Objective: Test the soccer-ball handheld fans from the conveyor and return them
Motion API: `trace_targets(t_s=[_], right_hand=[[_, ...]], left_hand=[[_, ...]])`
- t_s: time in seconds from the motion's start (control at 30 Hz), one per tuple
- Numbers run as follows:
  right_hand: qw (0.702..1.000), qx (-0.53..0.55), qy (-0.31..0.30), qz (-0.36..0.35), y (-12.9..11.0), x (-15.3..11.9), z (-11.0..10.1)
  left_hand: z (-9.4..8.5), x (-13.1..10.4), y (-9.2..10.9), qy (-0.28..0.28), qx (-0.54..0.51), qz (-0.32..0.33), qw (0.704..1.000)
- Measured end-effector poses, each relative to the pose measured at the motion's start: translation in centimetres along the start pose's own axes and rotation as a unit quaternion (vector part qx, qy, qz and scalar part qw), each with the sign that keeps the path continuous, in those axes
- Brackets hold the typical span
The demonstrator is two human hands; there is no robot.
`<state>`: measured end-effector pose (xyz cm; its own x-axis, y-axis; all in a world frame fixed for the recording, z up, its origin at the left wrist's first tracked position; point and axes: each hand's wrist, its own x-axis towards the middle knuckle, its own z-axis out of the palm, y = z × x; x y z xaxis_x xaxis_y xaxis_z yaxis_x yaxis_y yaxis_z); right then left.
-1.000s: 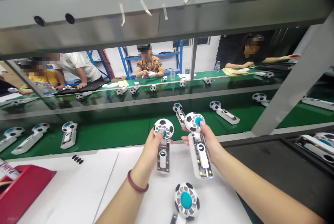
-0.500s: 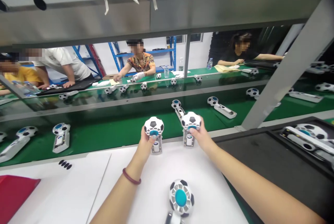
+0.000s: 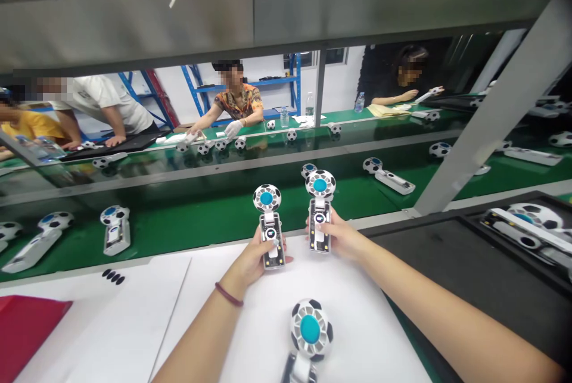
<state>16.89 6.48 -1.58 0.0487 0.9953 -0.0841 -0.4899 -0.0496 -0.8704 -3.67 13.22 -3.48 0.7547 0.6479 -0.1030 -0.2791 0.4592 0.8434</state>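
My left hand (image 3: pixel 254 258) is wrapped round the handle of a football-patterned fan (image 3: pixel 267 198), its thumb on the front near a lit round display. Just to the right, my right hand (image 3: pixel 342 234) grips a second football fan (image 3: pixel 320 184) by its handle, thumb across the front, with a display lit there too. Both fans stand upright with their teal centres facing me. A third football fan (image 3: pixel 310 328) lies on the white work surface (image 3: pixel 241 335) close to me, its handle cut off by the bottom edge of the picture.
Several fans lie on the green conveyor (image 3: pixel 179 216), one (image 3: pixel 388 176) beyond my right hand. A black tray (image 3: pixel 438 252) with a fan sits at right, a slanted metal post (image 3: pixel 469 109) behind it. A red object (image 3: pixel 31 329) lies at left. People work across the line.
The heads of both held fans have tipped up, and my hands have moved from the heads down to the handles. The displays now show lit. Fans on the conveyor have shifted right.
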Motion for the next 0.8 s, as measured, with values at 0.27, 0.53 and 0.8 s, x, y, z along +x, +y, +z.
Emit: trace_targets(t_s=[0.27, 0.53, 0.8], right_hand=[[0.998, 0.026, -0.045, 0.045, -0.3, -0.3, 0.1], [0.998, 0.007, -0.052, 0.039, -0.2, -0.2, -0.1], [0.998, 0.009, -0.047, 0.028, 0.2, 0.0, -0.4]], left_hand=[[0.0, -0.1, 0.3, -0.003, 0.029, -0.021, 0.999], [0.5, 0.0, 0.3, 0.005, 0.052, -0.005, 0.999], [1.5, -0.1, 0.6, 0.049, 0.07, 0.003, 0.996]])
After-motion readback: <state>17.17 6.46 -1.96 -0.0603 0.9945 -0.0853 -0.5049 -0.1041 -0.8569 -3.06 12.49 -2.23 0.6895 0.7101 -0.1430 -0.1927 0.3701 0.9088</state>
